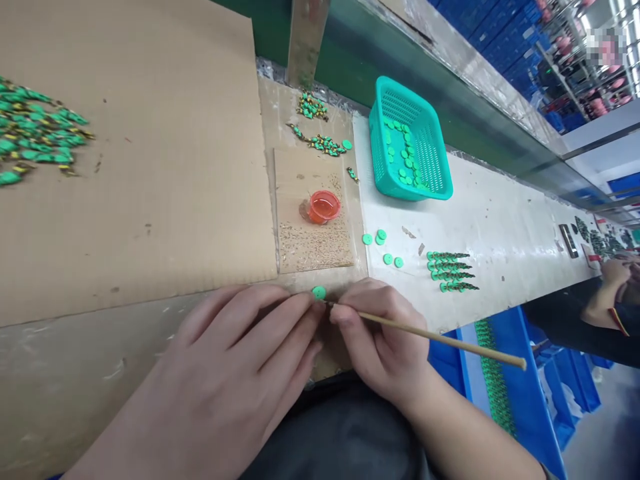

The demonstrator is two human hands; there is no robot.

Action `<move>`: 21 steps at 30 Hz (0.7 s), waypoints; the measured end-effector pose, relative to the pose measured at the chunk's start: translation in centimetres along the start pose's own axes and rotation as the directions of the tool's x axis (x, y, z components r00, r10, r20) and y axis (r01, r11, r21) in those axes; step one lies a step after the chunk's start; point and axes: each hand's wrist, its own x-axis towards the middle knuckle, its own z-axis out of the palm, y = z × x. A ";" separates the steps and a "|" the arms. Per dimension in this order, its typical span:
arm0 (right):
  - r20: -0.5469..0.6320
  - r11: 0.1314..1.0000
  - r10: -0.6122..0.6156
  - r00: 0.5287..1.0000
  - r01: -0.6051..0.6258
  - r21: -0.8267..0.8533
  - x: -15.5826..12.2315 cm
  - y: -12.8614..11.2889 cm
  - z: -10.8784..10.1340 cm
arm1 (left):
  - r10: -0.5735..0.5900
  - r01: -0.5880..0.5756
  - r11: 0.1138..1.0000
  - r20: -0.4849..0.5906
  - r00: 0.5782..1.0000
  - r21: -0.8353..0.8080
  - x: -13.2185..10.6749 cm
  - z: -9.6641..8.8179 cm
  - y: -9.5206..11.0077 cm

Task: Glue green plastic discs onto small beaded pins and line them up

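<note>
My left hand (pixel 235 360) lies at the near table edge with its fingertips pinched on a small green disc (pixel 319 292). My right hand (pixel 383 337) is closed on a thin wooden stick (pixel 450 341), whose tip meets the disc at my left fingertips. The stick's other end points right, out past the table edge. A few loose green discs (pixel 383 248) lie on the white surface just beyond my right hand. A small red cup (pixel 323 206) of liquid stands on a cardboard piece beyond my hands.
A teal basket (pixel 425 127) holds green discs at the back. Rows of finished green pieces (pixel 450 270) lie to its right front. Green and gold parts are heaped on the large cardboard (pixel 150 167) at far left. Another person's hands (pixel 617 277) work at far right; blue bins (pixel 530 400) stand below.
</note>
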 end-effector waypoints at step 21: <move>-0.019 0.994 0.110 0.994 -0.110 -0.010 0.1 0.3 0.1 | -0.031 0.031 0.999 0.013 0.999 -0.010 -0.1 0.1 0.2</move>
